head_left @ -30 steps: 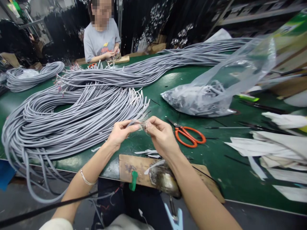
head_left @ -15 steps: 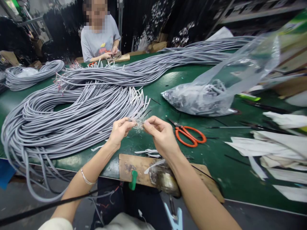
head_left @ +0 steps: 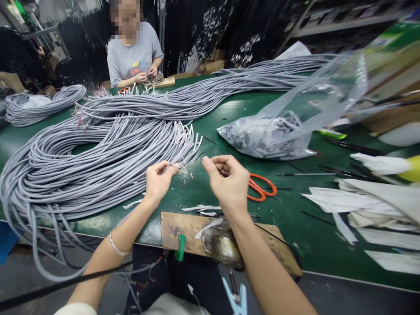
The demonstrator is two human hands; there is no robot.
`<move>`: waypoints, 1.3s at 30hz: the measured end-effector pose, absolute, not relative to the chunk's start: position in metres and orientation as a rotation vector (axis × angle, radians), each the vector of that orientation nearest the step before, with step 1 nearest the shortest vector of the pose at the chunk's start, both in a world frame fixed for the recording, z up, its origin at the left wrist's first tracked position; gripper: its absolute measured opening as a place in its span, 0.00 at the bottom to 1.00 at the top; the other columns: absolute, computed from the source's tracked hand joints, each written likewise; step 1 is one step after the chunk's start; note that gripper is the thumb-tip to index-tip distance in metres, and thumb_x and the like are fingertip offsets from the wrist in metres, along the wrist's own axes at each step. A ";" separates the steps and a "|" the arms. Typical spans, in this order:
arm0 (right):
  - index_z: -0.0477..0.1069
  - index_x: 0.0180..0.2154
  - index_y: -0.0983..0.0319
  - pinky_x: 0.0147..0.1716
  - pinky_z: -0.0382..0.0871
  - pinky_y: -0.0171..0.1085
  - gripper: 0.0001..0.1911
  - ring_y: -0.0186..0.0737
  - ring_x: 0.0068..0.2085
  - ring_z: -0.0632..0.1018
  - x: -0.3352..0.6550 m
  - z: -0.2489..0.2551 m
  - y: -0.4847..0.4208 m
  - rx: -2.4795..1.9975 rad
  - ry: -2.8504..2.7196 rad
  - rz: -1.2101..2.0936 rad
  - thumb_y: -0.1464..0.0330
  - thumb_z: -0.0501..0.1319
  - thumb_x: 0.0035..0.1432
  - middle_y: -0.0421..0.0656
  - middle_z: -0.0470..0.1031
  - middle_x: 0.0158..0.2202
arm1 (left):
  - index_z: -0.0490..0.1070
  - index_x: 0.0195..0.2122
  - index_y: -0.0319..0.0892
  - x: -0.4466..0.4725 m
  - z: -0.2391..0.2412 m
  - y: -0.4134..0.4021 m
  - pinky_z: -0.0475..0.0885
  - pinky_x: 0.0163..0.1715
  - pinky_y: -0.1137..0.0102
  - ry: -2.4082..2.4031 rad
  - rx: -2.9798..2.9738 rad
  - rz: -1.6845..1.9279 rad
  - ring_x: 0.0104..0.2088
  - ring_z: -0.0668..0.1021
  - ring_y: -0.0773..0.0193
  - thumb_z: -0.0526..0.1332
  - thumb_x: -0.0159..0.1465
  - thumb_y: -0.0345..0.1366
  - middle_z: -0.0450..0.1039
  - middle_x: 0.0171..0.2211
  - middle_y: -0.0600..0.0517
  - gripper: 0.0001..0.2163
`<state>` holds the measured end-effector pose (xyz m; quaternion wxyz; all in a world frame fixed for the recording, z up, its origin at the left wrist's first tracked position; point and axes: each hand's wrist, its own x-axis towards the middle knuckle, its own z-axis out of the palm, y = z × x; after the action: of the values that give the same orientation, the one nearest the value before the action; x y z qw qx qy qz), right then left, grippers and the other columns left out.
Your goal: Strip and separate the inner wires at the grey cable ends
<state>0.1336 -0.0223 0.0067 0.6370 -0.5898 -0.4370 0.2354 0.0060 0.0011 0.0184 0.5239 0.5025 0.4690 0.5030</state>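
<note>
Between thumb and fingers, my left hand [head_left: 159, 183] pinches a cable end whose fine, frayed strands [head_left: 184, 171] stick out to the right. A short gap separates those strands from my right hand [head_left: 229, 183], which is closed with its thumb against the curled fingers. Whatever it may hold is too small to make out. Orange-handled scissors [head_left: 271, 184] lie just beyond my right hand, their blades hidden behind it. A large coil of grey cables [head_left: 108, 175] spreads out left of my left hand, with white stripped ends [head_left: 188, 131] towards the middle.
A wooden board [head_left: 183, 223] with a green clamp [head_left: 180, 247] and a dark metal lump [head_left: 225, 247] sits at the front edge. Right of centre lies a clear plastic bag [head_left: 262, 135]; white strips [head_left: 370, 197] lie far right. Across the table a person [head_left: 134, 57] works with both hands.
My right hand has moved right, away from the strands, and its fingers have curled in. My left hand has shifted slightly left, keeping the cable end. The view has shifted a little.
</note>
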 end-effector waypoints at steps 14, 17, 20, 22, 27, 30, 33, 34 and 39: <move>0.65 0.27 0.60 0.25 0.57 0.34 0.13 0.34 0.24 0.68 0.140 0.003 -0.021 -1.463 -1.389 0.367 0.57 0.56 0.53 0.40 0.70 0.24 | 0.68 0.14 0.37 0.000 0.020 0.003 0.56 0.21 0.75 1.156 1.348 1.067 0.19 0.60 0.73 0.59 0.47 0.37 0.60 0.14 0.58 0.10; 0.63 0.25 0.59 0.27 0.56 0.36 0.14 0.38 0.26 0.68 0.142 -0.002 -0.019 -1.517 -1.526 0.277 0.55 0.56 0.53 0.39 0.68 0.21 | 0.66 0.12 0.37 -0.001 0.024 0.002 0.53 0.19 0.75 1.157 1.299 1.039 0.17 0.56 0.75 0.60 0.46 0.37 0.56 0.12 0.59 0.10; 0.63 0.25 0.59 0.27 0.54 0.36 0.16 0.38 0.24 0.66 0.144 -0.006 -0.017 -1.599 -1.566 0.208 0.53 0.56 0.53 0.38 0.64 0.18 | 0.64 0.11 0.38 -0.001 0.027 0.001 0.51 0.18 0.75 1.147 1.287 1.011 0.16 0.54 0.76 0.59 0.45 0.36 0.52 0.11 0.60 0.10; 0.62 0.25 0.59 0.27 0.53 0.37 0.15 0.39 0.25 0.67 0.145 -0.006 -0.017 -1.592 -1.579 0.173 0.55 0.52 0.57 0.39 0.66 0.20 | 0.64 0.11 0.38 -0.002 0.027 0.001 0.50 0.18 0.75 1.142 1.295 0.999 0.16 0.54 0.76 0.59 0.45 0.36 0.51 0.10 0.60 0.10; 0.62 0.25 0.59 0.31 0.53 0.38 0.11 0.39 0.29 0.68 0.143 0.000 -0.021 -1.411 -1.705 0.086 0.65 0.50 0.59 0.41 0.70 0.24 | 0.64 0.11 0.38 -0.002 0.024 0.002 0.50 0.18 0.75 1.164 1.330 0.969 0.16 0.54 0.76 0.59 0.46 0.36 0.51 0.10 0.60 0.10; 0.63 0.25 0.59 0.32 0.53 0.38 0.10 0.39 0.29 0.68 0.140 0.005 -0.023 -1.346 -1.755 0.090 0.66 0.52 0.57 0.40 0.69 0.23 | 0.64 0.12 0.38 -0.002 0.022 0.003 0.50 0.18 0.74 1.175 1.368 0.949 0.17 0.54 0.75 0.59 0.46 0.37 0.51 0.11 0.59 0.11; 0.63 0.24 0.59 0.31 0.53 0.38 0.09 0.38 0.28 0.67 0.139 0.007 -0.025 -1.316 -1.752 0.166 0.67 0.53 0.56 0.39 0.69 0.22 | 0.63 0.13 0.37 -0.002 0.019 0.003 0.51 0.20 0.74 1.167 1.434 0.923 0.19 0.56 0.74 0.59 0.47 0.38 0.52 0.13 0.58 0.12; 0.63 0.24 0.60 0.31 0.53 0.38 0.09 0.37 0.27 0.67 0.139 0.007 -0.025 -1.303 -1.743 0.205 0.67 0.53 0.56 0.39 0.68 0.22 | 0.63 0.13 0.37 -0.002 0.018 0.003 0.51 0.20 0.74 1.175 1.473 0.915 0.19 0.56 0.74 0.59 0.47 0.39 0.52 0.14 0.58 0.12; 0.63 0.22 0.60 0.29 0.55 0.37 0.10 0.35 0.25 0.64 0.137 0.012 -0.029 -1.225 -1.629 0.465 0.65 0.55 0.54 0.38 0.65 0.20 | 0.66 0.16 0.38 -0.002 0.014 0.001 0.52 0.21 0.74 1.344 1.783 0.941 0.19 0.58 0.72 0.57 0.50 0.36 0.56 0.14 0.57 0.09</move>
<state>0.1368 -0.0291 0.0124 0.5016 -0.5069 -0.6741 0.1925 -0.0017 0.0008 0.0141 0.3519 0.6888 0.5192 0.3635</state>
